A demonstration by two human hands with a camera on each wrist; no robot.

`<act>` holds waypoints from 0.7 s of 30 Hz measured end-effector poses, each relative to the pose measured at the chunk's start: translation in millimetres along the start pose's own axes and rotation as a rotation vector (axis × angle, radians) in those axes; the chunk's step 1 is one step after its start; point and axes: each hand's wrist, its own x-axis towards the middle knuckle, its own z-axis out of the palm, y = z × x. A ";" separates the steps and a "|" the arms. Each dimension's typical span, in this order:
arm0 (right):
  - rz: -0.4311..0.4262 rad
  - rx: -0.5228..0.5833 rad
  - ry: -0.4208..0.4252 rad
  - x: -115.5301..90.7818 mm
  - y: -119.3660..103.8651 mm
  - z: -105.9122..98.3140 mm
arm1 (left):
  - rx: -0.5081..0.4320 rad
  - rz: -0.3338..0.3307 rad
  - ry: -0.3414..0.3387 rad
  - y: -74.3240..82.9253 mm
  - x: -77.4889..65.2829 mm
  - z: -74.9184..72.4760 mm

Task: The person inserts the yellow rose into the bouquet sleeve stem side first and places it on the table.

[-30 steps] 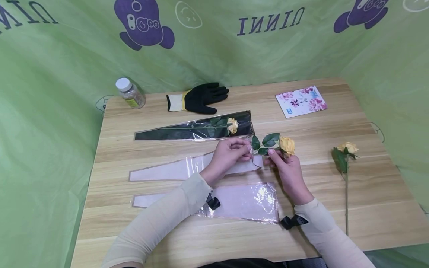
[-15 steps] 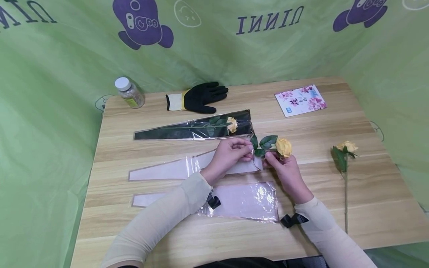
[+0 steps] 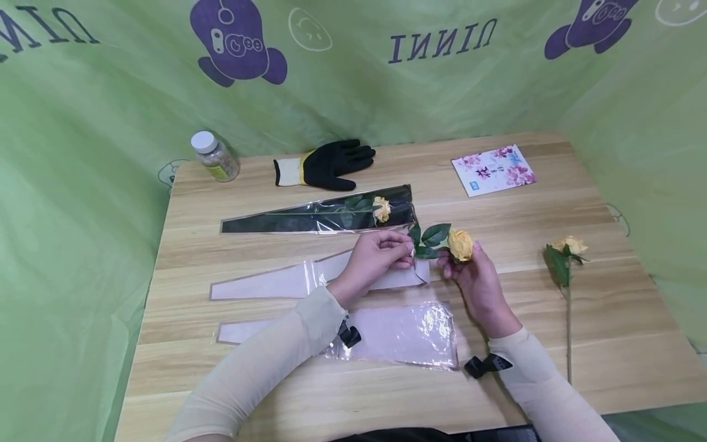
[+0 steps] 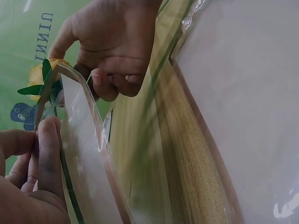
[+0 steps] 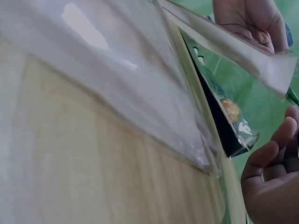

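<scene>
My left hand [image 3: 375, 255] pinches the mouth of a pale pink, clear-fronted flower sleeve [image 3: 265, 284] between thumb and fingers. A yellow rose [image 3: 460, 244] with green leaves lies at that mouth, its bloom outside to the right. In the left wrist view its green stem [image 4: 67, 182] runs down along the sleeve, behind the clear film. My right hand [image 3: 483, 288] holds the rose by its bloom, fingers curled beneath it and thumb at its far side. In the right wrist view only part of this hand [image 5: 275, 172] shows, and the bloom is hidden.
A second pink sleeve [image 3: 403, 334] lies nearer me, under my left forearm. Behind, a black sleeve [image 3: 298, 218] holds a rose [image 3: 382, 209]. Another rose [image 3: 570, 245] lies at right. A jar [image 3: 215, 156], a work glove [image 3: 331, 164] and a floral card [image 3: 494, 170] line the back.
The rose has moved left, its leaves now nearer the sleeve mouth. My right thumb has shifted from the stem to beside the bloom. My left hand keeps its pinch.
</scene>
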 end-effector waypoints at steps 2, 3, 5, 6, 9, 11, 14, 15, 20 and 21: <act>-0.013 0.022 0.016 -0.9 -1.2 -1.9 | -0.001 0.006 -0.001 0.7 -0.1 -0.4; -0.018 0.033 0.024 -1.3 -2.0 -2.9 | 0.002 0.008 -0.002 0.7 0.1 -0.7; -0.026 0.049 0.041 -2.3 -4.4 -4.5 | 0.001 0.006 -0.002 1.5 -0.2 -1.2; -0.029 0.047 0.057 -2.6 -5.6 -4.9 | 0.001 0.005 -0.001 1.6 -0.1 -1.4; -0.052 0.065 0.086 -2.1 -8.4 -5.7 | 0.004 0.002 -0.001 1.8 -0.1 -1.9; -0.075 0.063 0.083 -1.0 -9.5 -5.5 | 0.006 0.004 -0.002 2.0 -0.1 -1.8; -0.096 0.043 0.068 -0.1 -9.5 -4.2 | 0.013 0.010 -0.005 2.9 -0.8 -1.1; -0.094 0.022 0.063 0.1 -9.5 -3.5 | 0.016 0.012 -0.006 3.3 -1.0 -0.8; -0.033 -0.104 0.051 0.4 -8.8 -2.1 | 0.028 0.004 -0.008 4.7 -2.5 0.9; -0.020 -0.132 0.046 0.7 -8.7 -2.3 | 0.031 -0.001 -0.009 4.5 -2.8 1.2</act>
